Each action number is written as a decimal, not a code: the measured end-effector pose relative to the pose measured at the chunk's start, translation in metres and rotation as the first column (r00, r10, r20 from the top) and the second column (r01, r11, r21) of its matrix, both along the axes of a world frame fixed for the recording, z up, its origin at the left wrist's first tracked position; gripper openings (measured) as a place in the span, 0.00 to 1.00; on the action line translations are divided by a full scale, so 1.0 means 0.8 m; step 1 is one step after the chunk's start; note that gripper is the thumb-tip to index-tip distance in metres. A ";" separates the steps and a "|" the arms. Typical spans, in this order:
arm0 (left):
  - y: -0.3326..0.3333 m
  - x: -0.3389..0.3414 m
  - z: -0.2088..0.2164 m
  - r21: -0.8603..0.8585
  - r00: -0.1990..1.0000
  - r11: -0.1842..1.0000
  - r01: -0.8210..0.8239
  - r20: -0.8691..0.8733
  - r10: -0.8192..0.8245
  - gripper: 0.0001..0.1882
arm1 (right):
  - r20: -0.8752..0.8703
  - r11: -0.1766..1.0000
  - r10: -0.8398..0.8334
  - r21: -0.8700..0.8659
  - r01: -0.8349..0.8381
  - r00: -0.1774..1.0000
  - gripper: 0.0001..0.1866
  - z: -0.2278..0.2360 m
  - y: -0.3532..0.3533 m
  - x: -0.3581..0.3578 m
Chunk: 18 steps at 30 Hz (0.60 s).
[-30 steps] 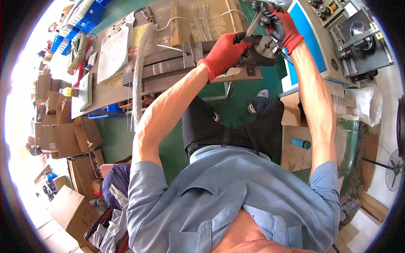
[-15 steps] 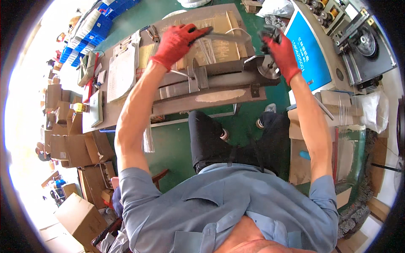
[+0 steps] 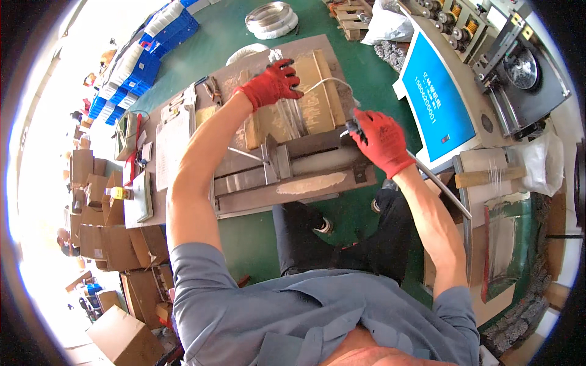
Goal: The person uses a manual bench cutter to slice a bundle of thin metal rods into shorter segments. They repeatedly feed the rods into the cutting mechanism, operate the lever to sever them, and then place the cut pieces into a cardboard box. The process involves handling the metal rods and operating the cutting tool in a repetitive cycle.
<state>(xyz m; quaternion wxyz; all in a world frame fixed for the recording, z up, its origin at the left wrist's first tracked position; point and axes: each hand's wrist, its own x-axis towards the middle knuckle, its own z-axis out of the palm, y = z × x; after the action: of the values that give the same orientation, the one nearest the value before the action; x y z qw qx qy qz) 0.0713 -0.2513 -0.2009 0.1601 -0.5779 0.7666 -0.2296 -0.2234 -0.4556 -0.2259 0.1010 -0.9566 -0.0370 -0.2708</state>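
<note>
My left hand (image 3: 273, 84), in a red glove with a dark palm side, is over the far part of a bundle of thin straight wires (image 3: 293, 119). Its fingers are bent but apart, and I see nothing gripped in them. The wires lie on a wooden board (image 3: 316, 113) on the workbench. My right hand (image 3: 383, 141), gloved alike, is closed at the right end of a long metal bench fixture (image 3: 320, 163). Whatever it holds is hidden behind the fingers. A pale cable (image 3: 328, 80) arches between the two hands. An upright metal plate (image 3: 269, 160) stands on the fixture.
Pliers (image 3: 213, 90) and paper sheets (image 3: 168, 143) lie on the bench's left. A machine with a blue panel (image 3: 436, 100) stands at right, near a slanting metal rod (image 3: 442, 188). Cardboard boxes (image 3: 119, 244) are piled left; wire coils (image 3: 270, 21) lie on the floor beyond.
My left hand has moved right, over the wires, and its fingers have spread. My right hand has come nearer and left, to the fixture's end. The whole view has shifted slightly.
</note>
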 end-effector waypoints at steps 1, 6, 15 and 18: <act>-0.010 -0.007 -0.003 -0.005 1.000 1.000 0.004 0.010 -0.004 0.22 | 0.014 1.000 0.004 0.014 -0.004 1.000 0.25 -0.002 -0.002 0.000; -0.013 -0.013 -0.076 -0.032 0.987 0.988 -0.153 0.035 0.155 0.21 | -0.025 1.000 0.019 -0.013 -0.020 1.000 0.25 0.004 -0.004 -0.001; 0.023 -0.051 -0.057 -0.097 0.897 0.893 -0.439 0.002 0.442 0.25 | -0.028 0.990 0.141 0.015 -0.141 0.990 0.24 0.004 -0.014 0.000; 0.087 -0.077 0.001 -0.368 0.726 0.655 -0.660 -0.088 0.682 0.27 | -0.074 0.985 0.174 -0.002 -0.175 0.982 0.25 -0.006 -0.026 0.002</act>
<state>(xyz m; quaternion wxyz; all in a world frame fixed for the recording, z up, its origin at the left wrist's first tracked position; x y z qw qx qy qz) 0.0100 -0.1814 -0.2005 0.1422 -0.8323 0.4352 -0.3126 -0.2220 -0.4767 -0.2306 0.1214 -0.9595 -0.1180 -0.2252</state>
